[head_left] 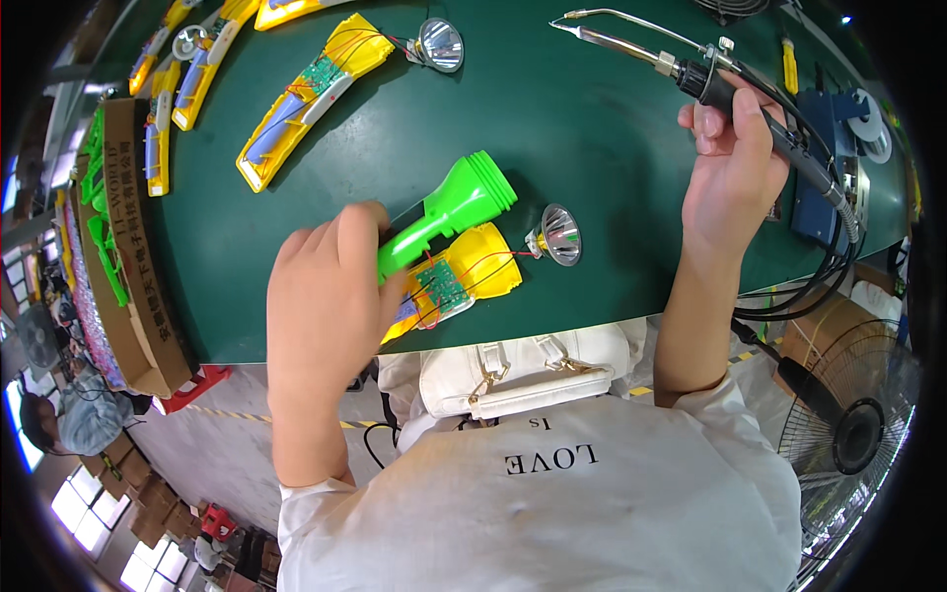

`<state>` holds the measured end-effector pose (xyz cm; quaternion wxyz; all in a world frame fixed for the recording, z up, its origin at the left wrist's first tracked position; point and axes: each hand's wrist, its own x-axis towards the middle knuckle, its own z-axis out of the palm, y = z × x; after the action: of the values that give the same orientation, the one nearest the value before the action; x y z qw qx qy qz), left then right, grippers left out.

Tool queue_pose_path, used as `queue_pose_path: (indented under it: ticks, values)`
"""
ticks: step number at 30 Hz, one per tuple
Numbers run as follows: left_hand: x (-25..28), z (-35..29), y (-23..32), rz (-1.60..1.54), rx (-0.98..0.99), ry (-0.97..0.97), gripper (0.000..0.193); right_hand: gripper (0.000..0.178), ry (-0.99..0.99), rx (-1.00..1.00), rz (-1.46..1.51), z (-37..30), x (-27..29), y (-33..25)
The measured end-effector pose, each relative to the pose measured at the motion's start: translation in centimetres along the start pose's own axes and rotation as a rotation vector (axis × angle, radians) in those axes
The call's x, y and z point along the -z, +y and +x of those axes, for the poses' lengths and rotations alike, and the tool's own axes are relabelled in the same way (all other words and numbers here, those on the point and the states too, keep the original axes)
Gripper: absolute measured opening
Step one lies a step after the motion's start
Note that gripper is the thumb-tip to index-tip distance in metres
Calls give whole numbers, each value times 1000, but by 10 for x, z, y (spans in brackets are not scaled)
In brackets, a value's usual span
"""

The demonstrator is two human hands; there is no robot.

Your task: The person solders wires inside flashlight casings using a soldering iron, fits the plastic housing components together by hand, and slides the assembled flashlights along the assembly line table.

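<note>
So the left hand (335,266) had a green shell (459,202) by its narrow end, fingers curled in close around it, though the fingertips were mostly tucked out of sight, so I couldn't tell exactly how they sat. The shell's threaded end pointed up and to the right, over the green table (612,138). Just below it, partly behind that hand, was a yellow shell (497,276) with a board (444,286) and part of a blue cell (405,308) showing, and wires running to a reflector (562,235) on its right. Couldn't tell whether the two shells touched. The right hand (735,148) was off to the right, well apart from all that, fingers wrapped narrow around a soldering iron (695,81), tip aimed up-left, clear of the parts. Another opened yellow shell (357,46) lay up and to the left, with its own wired reflector (440,45) beside it. A cardboard box (153,247) of green parts sat at the left edge, and a blue stand (824,118) sat far right.
</note>
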<state>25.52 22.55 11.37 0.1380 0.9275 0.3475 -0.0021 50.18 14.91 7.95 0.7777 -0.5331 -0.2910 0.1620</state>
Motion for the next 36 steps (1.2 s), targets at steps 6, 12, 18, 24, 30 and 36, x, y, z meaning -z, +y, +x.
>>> queue_pose_path:
  ticks: [6, 12, 18, 24, 30, 36]
  values:
    - [-13, -31, 21, 94, -47, 73, 50, 13, 98, -52, -23, 0, -6, -7]
    - [-36, -47, 19, 86, -13, 221, 56, 13, 178, -107, 33, -12, -1, -17]
    - [7, -23, 17, -242, 149, -208, 56, 18, 249, -147, 103, -48, 50, -14]
    - [96, 111, 5, -426, 111, -128, 57, 16, 242, -171, 67, -79, 74, -3]
    - [89, 312, 3, -23, -17, 79, 57, 22, 126, -257, -19, -82, 77, -6]
    - [15, 373, -19, 211, -20, 125, 54, 33, 126, -242, -108, -92, 83, 6]
